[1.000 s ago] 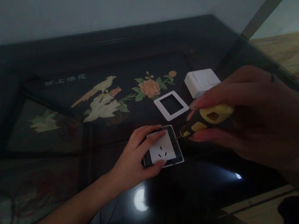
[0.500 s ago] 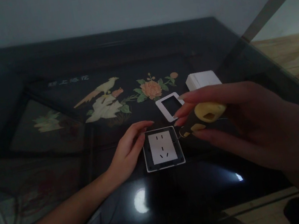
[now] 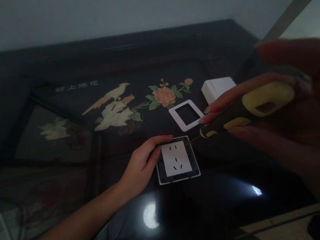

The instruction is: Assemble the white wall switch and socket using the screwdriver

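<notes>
A wall socket (image 3: 176, 159) with a white centre and a dark surround lies face up on the table. My left hand (image 3: 138, 164) grips its upper left corner, fingers along the top edge and thumb at the left side. In my right hand (image 3: 290, 127) is a screwdriver (image 3: 267, 98) with a yellow and black handle, held between thumb and fingers. Its thin shaft points left, and the tip appears over the socket's upper right part; whether it touches is not clear. Beyond them lies a white cover frame (image 3: 177, 118), close to my right fingertips.
A white box (image 3: 219, 87) stands at the right behind my right hand. The dark glossy table (image 3: 194, 212) carries an inlaid bird and flower picture and reflects lights. A white cable (image 3: 4, 228) runs at the far left. The pale wall (image 3: 105, 10) rises behind.
My right hand has drawn back to the right with the screwdriver, which now lies flatter, its tip higher on the socket. My left hand stays at the socket; the view has shifted slightly.
</notes>
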Action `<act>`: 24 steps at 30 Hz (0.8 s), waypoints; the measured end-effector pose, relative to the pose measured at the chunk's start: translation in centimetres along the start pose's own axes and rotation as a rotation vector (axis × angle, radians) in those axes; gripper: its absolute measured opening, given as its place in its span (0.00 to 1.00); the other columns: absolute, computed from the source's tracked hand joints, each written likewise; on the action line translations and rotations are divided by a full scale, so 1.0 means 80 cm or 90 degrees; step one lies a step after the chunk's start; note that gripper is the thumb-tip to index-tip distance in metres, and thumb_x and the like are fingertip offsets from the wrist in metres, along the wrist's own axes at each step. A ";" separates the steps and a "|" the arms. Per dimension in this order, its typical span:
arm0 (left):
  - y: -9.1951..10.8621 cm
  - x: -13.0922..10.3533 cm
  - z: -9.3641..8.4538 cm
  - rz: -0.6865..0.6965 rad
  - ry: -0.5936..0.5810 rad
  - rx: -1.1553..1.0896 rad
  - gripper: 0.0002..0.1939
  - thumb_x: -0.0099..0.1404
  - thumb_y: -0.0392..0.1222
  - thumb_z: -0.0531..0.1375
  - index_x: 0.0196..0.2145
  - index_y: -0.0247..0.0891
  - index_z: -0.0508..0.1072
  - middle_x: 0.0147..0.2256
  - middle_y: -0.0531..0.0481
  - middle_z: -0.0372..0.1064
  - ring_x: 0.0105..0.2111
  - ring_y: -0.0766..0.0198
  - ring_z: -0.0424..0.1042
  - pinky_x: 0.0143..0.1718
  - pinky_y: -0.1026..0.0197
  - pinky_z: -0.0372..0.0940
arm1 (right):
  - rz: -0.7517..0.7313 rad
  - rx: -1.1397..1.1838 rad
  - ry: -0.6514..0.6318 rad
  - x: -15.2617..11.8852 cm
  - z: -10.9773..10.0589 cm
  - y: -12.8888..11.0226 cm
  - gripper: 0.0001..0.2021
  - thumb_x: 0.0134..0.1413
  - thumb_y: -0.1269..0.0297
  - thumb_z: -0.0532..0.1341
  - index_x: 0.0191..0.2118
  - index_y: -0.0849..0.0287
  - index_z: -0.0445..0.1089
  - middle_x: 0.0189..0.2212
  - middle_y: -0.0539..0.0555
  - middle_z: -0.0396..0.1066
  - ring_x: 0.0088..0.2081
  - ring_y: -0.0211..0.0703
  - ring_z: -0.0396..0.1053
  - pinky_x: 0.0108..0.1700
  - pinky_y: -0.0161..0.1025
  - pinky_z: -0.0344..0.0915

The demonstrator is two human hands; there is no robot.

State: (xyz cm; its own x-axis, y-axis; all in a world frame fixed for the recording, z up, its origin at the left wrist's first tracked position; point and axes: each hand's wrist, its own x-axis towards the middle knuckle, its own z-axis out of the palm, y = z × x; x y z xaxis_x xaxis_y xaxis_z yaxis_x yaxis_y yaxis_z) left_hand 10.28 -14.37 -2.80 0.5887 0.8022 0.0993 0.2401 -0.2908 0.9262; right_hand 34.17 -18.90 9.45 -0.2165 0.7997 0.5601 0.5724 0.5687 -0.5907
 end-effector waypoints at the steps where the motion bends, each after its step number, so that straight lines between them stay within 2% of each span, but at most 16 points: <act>1: 0.000 0.000 0.000 0.003 -0.002 0.000 0.15 0.73 0.38 0.49 0.52 0.41 0.71 0.53 0.47 0.73 0.55 0.58 0.71 0.57 0.52 0.65 | 0.002 0.007 0.005 -0.001 0.001 0.000 0.34 0.54 0.73 0.67 0.61 0.34 0.59 0.62 0.42 0.63 0.47 0.44 0.77 0.42 0.39 0.78; 4: 0.001 0.001 0.000 0.015 0.001 0.001 0.16 0.73 0.36 0.49 0.52 0.41 0.71 0.52 0.47 0.73 0.54 0.58 0.71 0.57 0.50 0.66 | 0.000 0.027 0.003 -0.001 0.002 0.006 0.30 0.53 0.72 0.68 0.59 0.42 0.64 0.52 0.44 0.74 0.45 0.42 0.77 0.47 0.37 0.76; 7: 0.001 0.002 0.000 0.019 0.007 0.006 0.16 0.72 0.37 0.49 0.51 0.41 0.72 0.52 0.47 0.74 0.53 0.58 0.72 0.56 0.49 0.66 | -0.005 0.048 0.019 0.002 0.005 0.015 0.19 0.51 0.73 0.70 0.48 0.49 0.72 0.42 0.44 0.78 0.45 0.40 0.77 0.50 0.36 0.74; 9: 0.001 0.002 0.000 0.014 0.009 0.006 0.15 0.72 0.37 0.49 0.51 0.41 0.72 0.52 0.47 0.74 0.53 0.57 0.72 0.56 0.49 0.66 | 0.012 0.096 0.039 0.006 0.009 0.024 0.16 0.50 0.72 0.70 0.44 0.52 0.72 0.42 0.46 0.78 0.46 0.41 0.77 0.49 0.36 0.75; 12: 0.002 0.002 0.001 0.006 0.010 -0.009 0.15 0.72 0.37 0.50 0.51 0.41 0.72 0.52 0.46 0.74 0.53 0.57 0.72 0.56 0.48 0.66 | 0.087 0.149 0.045 0.007 0.023 0.040 0.13 0.50 0.71 0.70 0.40 0.55 0.69 0.39 0.49 0.77 0.47 0.44 0.77 0.46 0.39 0.76; 16: 0.003 0.002 0.002 -0.018 0.037 -0.052 0.14 0.71 0.38 0.52 0.50 0.41 0.72 0.51 0.46 0.74 0.51 0.56 0.73 0.54 0.47 0.67 | 0.182 0.137 0.024 -0.015 0.047 0.064 0.11 0.52 0.66 0.68 0.40 0.56 0.67 0.42 0.55 0.79 0.46 0.48 0.78 0.43 0.43 0.78; 20: -0.002 0.005 0.001 -0.041 0.133 -0.109 0.11 0.71 0.40 0.52 0.47 0.39 0.71 0.47 0.46 0.73 0.49 0.57 0.73 0.54 0.48 0.67 | 0.208 0.072 0.015 -0.051 0.065 0.080 0.09 0.56 0.65 0.65 0.40 0.55 0.64 0.44 0.57 0.78 0.45 0.48 0.78 0.43 0.45 0.77; 24: -0.006 0.006 0.001 -0.045 0.154 -0.133 0.09 0.71 0.40 0.52 0.45 0.39 0.69 0.45 0.45 0.72 0.48 0.58 0.73 0.53 0.49 0.68 | 0.196 0.007 -0.028 -0.069 0.074 0.090 0.05 0.56 0.68 0.63 0.39 0.55 0.68 0.42 0.56 0.78 0.42 0.48 0.78 0.44 0.47 0.75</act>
State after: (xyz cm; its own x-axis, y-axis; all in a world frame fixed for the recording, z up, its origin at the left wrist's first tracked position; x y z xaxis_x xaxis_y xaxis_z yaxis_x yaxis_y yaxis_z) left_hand 10.52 -13.92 -3.20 0.3693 0.9247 0.0928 0.0950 -0.1369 0.9860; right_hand 34.81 -18.09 -1.35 -0.0685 0.9419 0.3288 0.6082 0.3007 -0.7346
